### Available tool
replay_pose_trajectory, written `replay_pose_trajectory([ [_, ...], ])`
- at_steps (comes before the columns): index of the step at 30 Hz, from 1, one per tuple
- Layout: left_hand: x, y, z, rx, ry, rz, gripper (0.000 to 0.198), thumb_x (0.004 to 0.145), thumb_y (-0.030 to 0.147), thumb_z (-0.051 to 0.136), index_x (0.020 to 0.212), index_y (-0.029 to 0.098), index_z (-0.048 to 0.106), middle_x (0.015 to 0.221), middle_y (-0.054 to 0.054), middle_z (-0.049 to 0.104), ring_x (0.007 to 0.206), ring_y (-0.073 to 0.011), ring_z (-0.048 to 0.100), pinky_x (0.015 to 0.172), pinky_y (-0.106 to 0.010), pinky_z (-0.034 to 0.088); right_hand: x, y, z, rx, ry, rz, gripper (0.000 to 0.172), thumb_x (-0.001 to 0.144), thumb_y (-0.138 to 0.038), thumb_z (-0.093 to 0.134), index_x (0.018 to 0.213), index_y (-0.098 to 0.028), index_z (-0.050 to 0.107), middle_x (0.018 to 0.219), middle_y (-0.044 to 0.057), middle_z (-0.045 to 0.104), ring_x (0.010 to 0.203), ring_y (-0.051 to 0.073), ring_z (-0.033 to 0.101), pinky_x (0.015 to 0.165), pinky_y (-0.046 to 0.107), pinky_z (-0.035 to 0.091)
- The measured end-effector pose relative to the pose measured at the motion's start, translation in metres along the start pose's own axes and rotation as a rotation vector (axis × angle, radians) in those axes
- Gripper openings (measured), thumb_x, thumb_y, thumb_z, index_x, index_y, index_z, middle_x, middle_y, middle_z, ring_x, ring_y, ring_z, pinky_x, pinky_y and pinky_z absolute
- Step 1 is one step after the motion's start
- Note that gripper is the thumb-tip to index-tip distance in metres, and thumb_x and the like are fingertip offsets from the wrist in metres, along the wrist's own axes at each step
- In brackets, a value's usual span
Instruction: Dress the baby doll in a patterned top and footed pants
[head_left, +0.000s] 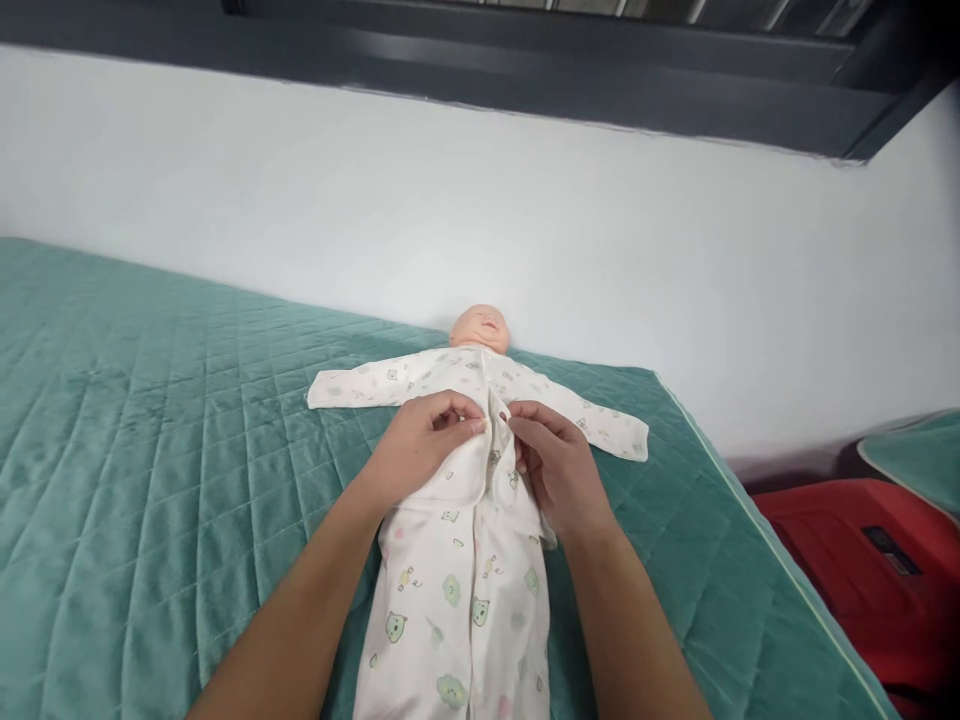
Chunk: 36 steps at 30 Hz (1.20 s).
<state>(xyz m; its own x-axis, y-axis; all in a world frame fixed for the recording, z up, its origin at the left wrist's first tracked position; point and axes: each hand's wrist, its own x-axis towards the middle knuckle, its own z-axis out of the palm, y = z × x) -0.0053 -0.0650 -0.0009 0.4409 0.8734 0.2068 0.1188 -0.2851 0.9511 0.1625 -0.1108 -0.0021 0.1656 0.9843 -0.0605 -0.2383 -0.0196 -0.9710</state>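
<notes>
A baby doll (480, 327) lies on its back, its head near the wall. It wears a white printed top (427, 372) with both sleeves spread wide, and white printed trousers (450, 610) cover its lower part. My left hand (431, 445) pinches the left front edge of the top at the chest. Opposite it, my right hand (555, 460) pinches the other front edge, which is lifted a little. A narrow gap shows between the two edges. Any fastener between my fingertips is too small to make out.
A green quilted cover (187, 480) lies under the doll, with its edge running down the right side. Behind stands a white wall (375, 200) below a dark frame (450, 60). A red object (847, 560) is beyond the edge at the right.
</notes>
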Motion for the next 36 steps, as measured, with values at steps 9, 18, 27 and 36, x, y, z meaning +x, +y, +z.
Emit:
replay_pose_trajectory([
  [9, -0.001, -0.001, 0.0, -0.005, 0.002, -0.025, 0.018, 0.087, 0.037, 0.062, 0.09, 0.021, 0.069, 0.089, -0.001, 0.069, 0.079, -0.0152, 0.058, 0.068, -0.026, 0.042, -0.002, 0.005, 0.0, -0.122, 0.001, -0.033, 0.018, 0.078, -0.035, 0.073, 0.09, -0.022, 0.07, 0.066, -0.004, 0.058, 0.057, 0.009, 0.049, 0.055, 0.022, 0.038],
  [18, -0.001, -0.001, -0.001, -0.106, 0.041, -0.072, 0.019, 0.083, 0.037, 0.068, 0.087, 0.019, 0.069, 0.088, -0.003, 0.069, 0.08, -0.0159, 0.06, 0.07, -0.027, 0.044, -0.004, 0.01, 0.002, -0.285, -0.049, -0.132, 0.018, 0.083, -0.036, 0.069, 0.095, -0.023, 0.067, 0.074, -0.003, 0.058, 0.062, 0.009, 0.049, 0.058, 0.023, 0.04],
  [27, 0.0, -0.004, -0.003, -0.118, 0.019, -0.063, 0.017, 0.082, 0.035, 0.069, 0.083, 0.019, 0.067, 0.083, -0.001, 0.067, 0.077, -0.0142, 0.059, 0.07, -0.026, 0.044, -0.01, 0.011, 0.005, -0.401, -0.066, -0.163, 0.019, 0.083, -0.033, 0.069, 0.099, -0.024, 0.064, 0.079, -0.002, 0.059, 0.07, 0.011, 0.052, 0.064, 0.025, 0.042],
  [36, -0.001, -0.007, -0.005, -0.063, -0.036, -0.013, 0.016, 0.085, 0.036, 0.066, 0.084, 0.02, 0.064, 0.081, 0.001, 0.064, 0.075, -0.0129, 0.056, 0.067, -0.025, 0.042, -0.015, 0.005, 0.012, -0.586, -0.019, -0.178, 0.015, 0.083, -0.032, 0.066, 0.096, -0.025, 0.063, 0.072, -0.004, 0.061, 0.063, 0.011, 0.055, 0.059, 0.024, 0.043],
])
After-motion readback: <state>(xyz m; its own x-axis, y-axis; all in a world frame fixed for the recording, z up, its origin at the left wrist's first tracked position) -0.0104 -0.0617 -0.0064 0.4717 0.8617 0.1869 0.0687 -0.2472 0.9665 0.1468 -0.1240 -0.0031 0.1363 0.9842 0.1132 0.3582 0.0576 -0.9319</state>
